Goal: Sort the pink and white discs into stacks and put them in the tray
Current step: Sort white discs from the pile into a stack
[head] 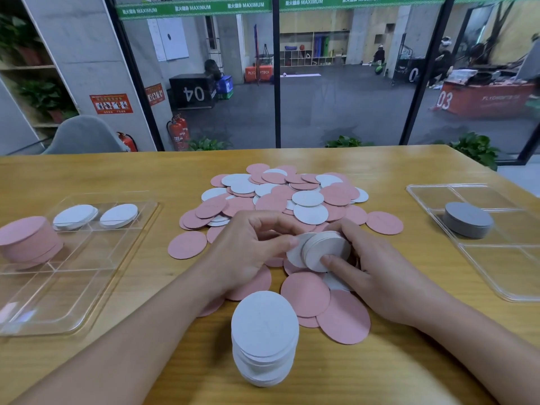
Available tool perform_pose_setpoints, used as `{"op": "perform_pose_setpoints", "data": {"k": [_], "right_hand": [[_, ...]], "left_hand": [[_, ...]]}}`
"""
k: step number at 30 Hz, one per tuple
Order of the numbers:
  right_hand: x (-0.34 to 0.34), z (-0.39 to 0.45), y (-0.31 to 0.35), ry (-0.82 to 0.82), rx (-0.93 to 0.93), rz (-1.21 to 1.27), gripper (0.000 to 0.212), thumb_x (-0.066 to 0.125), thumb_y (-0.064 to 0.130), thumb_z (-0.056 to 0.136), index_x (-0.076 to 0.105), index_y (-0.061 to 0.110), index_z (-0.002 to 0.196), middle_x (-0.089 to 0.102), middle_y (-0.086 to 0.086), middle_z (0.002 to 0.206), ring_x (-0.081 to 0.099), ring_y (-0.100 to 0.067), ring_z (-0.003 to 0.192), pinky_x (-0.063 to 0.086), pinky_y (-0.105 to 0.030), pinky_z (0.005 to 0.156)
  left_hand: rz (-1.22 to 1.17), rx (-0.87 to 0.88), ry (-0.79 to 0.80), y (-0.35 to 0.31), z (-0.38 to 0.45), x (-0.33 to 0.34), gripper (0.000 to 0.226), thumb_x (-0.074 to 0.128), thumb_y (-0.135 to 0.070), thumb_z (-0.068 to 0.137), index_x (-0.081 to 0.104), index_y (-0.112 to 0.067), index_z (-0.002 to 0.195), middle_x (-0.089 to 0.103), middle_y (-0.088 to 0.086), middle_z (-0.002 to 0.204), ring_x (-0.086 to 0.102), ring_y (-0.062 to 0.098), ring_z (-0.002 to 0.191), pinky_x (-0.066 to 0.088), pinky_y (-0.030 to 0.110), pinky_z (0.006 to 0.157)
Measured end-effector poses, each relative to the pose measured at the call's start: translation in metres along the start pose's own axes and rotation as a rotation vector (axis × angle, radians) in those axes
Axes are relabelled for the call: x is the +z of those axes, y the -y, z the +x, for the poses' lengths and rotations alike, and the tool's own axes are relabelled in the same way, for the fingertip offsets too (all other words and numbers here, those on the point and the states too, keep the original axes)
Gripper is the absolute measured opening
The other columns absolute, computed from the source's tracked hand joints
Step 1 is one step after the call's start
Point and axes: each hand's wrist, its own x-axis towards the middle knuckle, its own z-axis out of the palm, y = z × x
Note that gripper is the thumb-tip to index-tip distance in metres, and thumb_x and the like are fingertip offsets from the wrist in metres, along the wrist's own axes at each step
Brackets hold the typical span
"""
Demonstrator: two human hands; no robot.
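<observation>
Counter: wooden, carries all items. Left tray at left edge: pink stack plus two low white stacks in far compartments. Right tray at right edge: grey stack. Loose pile of pink and white discs at centre. Tall white stack near front edge. Left hand and right hand, fingers curled, together grip small tilted white stack above pile's near side.

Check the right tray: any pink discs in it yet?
No, the right tray holds only one grey stack.
</observation>
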Motion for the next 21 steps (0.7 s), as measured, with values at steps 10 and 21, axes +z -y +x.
{"op": "perform_pose_setpoints", "data": {"k": [10, 21], "right_hand": [[-0.001, 0.003, 0.001, 0.032, -0.038, -0.012, 0.03, 0.065, 0.035, 0.107, 0.046, 0.05, 0.088, 0.061, 0.025, 0.089, 0.055, -0.006, 0.078, 0.04, -0.021, 0.065], [-0.005, 0.004, 0.002, 0.062, -0.056, -0.008, 0.046, 0.064, 0.031, 0.108, 0.044, 0.068, 0.09, 0.06, 0.03, 0.087, 0.056, -0.003, 0.078, 0.038, -0.019, 0.064]], "left_hand": [[0.539, 0.14, -0.06, 0.014, 0.066, -0.005, 0.024, 0.068, -0.03, 0.108, 0.078, -0.029, 0.13, 0.073, -0.021, 0.131, 0.06, -0.005, 0.125, 0.039, 0.001, 0.098], [0.957, -0.013, 0.168, 0.047, 0.135, 0.02, 0.063, 0.046, -0.082, 0.088, 0.055, -0.053, 0.143, 0.049, -0.025, 0.16, 0.041, 0.024, 0.147, 0.032, 0.053, 0.124]]}}
